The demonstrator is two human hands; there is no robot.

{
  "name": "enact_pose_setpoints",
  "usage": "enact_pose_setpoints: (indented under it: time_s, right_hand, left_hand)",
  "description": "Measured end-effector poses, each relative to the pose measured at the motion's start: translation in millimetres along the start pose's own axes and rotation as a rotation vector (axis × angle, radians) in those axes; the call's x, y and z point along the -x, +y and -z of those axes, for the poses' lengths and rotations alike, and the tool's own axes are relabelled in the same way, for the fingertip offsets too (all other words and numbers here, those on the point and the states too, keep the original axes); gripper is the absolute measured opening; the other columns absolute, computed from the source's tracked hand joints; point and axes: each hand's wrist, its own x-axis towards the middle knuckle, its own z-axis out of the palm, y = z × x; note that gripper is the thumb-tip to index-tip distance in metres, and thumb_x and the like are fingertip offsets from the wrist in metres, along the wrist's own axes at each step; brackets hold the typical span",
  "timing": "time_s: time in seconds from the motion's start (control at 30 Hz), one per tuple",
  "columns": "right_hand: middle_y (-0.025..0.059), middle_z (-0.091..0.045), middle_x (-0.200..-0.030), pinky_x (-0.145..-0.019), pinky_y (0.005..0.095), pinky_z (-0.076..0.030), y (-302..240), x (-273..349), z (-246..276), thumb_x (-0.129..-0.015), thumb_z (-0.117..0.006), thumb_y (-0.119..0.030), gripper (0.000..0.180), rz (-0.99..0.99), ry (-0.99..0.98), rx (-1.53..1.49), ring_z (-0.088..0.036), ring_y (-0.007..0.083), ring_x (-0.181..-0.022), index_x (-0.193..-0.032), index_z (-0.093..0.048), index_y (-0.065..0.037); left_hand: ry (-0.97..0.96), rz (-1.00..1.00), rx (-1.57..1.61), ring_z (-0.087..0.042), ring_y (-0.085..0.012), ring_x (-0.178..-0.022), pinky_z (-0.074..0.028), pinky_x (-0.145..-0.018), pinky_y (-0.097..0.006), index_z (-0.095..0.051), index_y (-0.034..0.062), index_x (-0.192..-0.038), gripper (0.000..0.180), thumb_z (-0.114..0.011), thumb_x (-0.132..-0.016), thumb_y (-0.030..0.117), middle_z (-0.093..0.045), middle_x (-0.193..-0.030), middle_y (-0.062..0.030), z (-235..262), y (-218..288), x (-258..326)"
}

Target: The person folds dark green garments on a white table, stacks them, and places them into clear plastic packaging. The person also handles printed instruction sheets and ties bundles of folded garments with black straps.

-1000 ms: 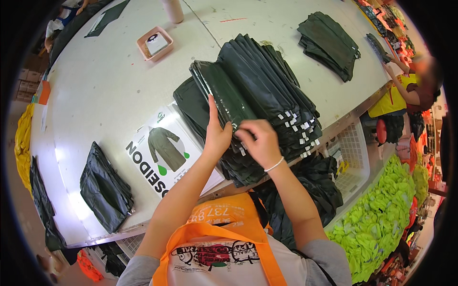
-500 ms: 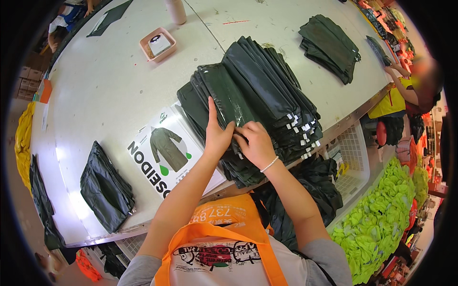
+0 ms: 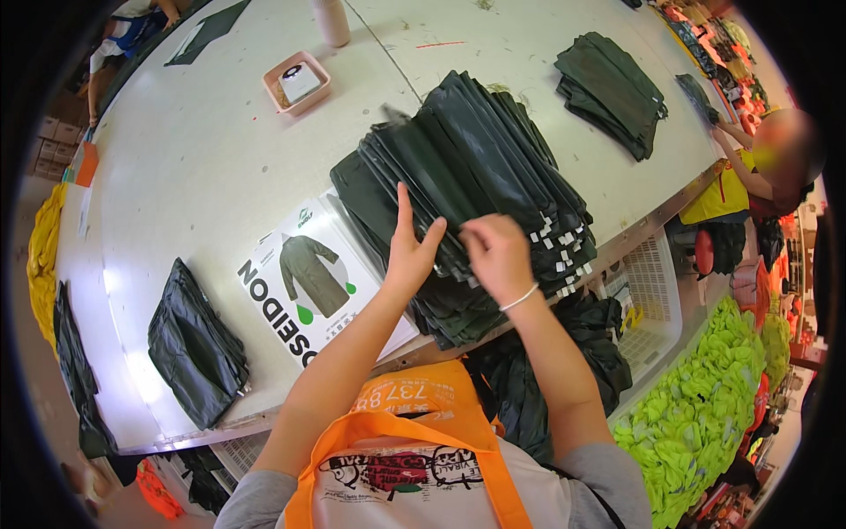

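Observation:
A thick stack of folded dark green raincoats (image 3: pixel 480 145) lies at the table edge in front of me, white tags showing along its right side. My left hand (image 3: pixel 412 251) rests on the near left part of the pile, its index finger stretched out and thumb apart. Just right of it, my right hand (image 3: pixel 498 256) is raised over the pile with fingers curled together; what they hold, if anything, is hidden. At its far left corner, a dark flap (image 3: pixel 394 116) is blurred. Partly beside the pile lie white printed sheets (image 3: pixel 304 273) picturing a long coat.
Folded dark garments (image 3: pixel 196 348) lie at the left, others (image 3: pixel 610 93) at the far right. A pink tray (image 3: pixel 295 84) and a pale bottle (image 3: pixel 331 22) stand farther back. Below the edge are a white crate (image 3: pixel 648 282) and lime-green garments (image 3: pixel 692 406). A co-worker (image 3: pixel 775 167) works at right.
My right hand has lifted and shifted right, away from my left hand. The shiny clear film on the top garment no longer shows. A far corner flap now blurs with motion.

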Motion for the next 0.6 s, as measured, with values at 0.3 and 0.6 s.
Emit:
enact_pose_setpoints:
  time_s: [0.3,0.6]
  right_hand:
    - [0.0061,-0.058,-0.107,-0.085,0.0434,-0.039,35.1,-7.7,19.9,-0.079,-0.068,-0.013,0.028,-0.107,0.251,0.576,-0.051,0.0284,-0.102,-0.106,-0.060,-0.009]
    - [0.0107,-0.059,-0.076,-0.066,0.0393,-0.048,-1.9,5.1,-10.0,-0.082,-0.063,-0.012,0.008,-0.010,-0.019,0.210,-0.059,0.0294,-0.074,-0.083,-0.063,-0.004]
  left_hand:
    - [0.017,-0.051,-0.067,-0.030,-0.0246,-0.138,-0.024,-0.109,-0.028,-0.005,0.0078,-0.152,0.087,-0.049,-0.079,-0.011,-0.029,-0.150,-0.0195,8.4,-1.1,-2.3]
    - [0.044,-0.076,0.036,-0.030,-0.0215,-0.136,-0.024,-0.110,-0.028,-0.011,0.0039,-0.151,0.073,-0.052,-0.091,0.004,-0.029,-0.150,-0.0177,4.1,-9.2,-5.5]
